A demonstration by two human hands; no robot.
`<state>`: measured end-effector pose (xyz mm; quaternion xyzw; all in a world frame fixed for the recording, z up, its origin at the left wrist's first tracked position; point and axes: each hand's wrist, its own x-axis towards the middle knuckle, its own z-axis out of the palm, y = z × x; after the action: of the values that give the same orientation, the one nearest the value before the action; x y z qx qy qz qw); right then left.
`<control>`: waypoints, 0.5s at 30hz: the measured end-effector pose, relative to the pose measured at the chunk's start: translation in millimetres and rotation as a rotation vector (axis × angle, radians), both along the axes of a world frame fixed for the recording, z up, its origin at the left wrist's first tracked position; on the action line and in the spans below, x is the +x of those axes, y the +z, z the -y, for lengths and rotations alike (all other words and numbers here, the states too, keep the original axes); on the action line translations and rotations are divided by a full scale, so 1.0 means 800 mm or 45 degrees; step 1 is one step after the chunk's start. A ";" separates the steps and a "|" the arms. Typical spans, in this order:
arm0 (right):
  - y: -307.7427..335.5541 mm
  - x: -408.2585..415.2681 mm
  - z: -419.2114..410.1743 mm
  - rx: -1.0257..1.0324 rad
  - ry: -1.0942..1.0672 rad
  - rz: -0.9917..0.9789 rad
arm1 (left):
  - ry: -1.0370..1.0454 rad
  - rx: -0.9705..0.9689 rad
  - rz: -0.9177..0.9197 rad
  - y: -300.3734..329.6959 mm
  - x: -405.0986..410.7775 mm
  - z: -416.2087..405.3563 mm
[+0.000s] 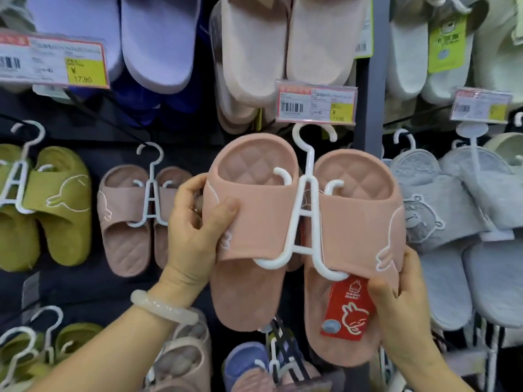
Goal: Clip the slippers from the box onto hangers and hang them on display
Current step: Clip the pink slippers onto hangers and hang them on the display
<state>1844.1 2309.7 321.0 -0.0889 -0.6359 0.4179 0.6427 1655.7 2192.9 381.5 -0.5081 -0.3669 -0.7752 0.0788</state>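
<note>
A pair of pink slippers sits on a white plastic hanger (307, 219) held up in front of the display wall. My left hand (195, 227) grips the strap edge of the left pink slipper (254, 222), thumb on the front. My right hand (402, 304) holds the lower right side of the right pink slipper (356, 222), next to a red paper tag (346, 306). The hanger's hook (305, 140) rises just below a price label (317, 102). I cannot tell whether the hook rests on a peg.
The dark wall carries more hung pairs: green slippers (56, 205) at left, a dusty pink pair (130, 219) beside my left hand, grey ones (452, 210) at right, lilac (158, 41) and beige pairs (283, 43) above. More slippers hang below.
</note>
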 end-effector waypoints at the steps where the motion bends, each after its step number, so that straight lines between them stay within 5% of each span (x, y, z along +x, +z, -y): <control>1: 0.004 -0.001 0.001 0.005 0.014 -0.009 | 0.005 0.025 0.001 0.003 0.001 -0.001; 15: -0.018 -0.010 -0.008 -0.030 -0.073 -0.074 | 0.164 0.150 0.018 -0.017 0.003 -0.010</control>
<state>1836.4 2316.2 306.2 -0.1024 -0.6091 0.4094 0.6715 1658.2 2200.9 367.9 -0.4726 -0.3530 -0.7924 0.1555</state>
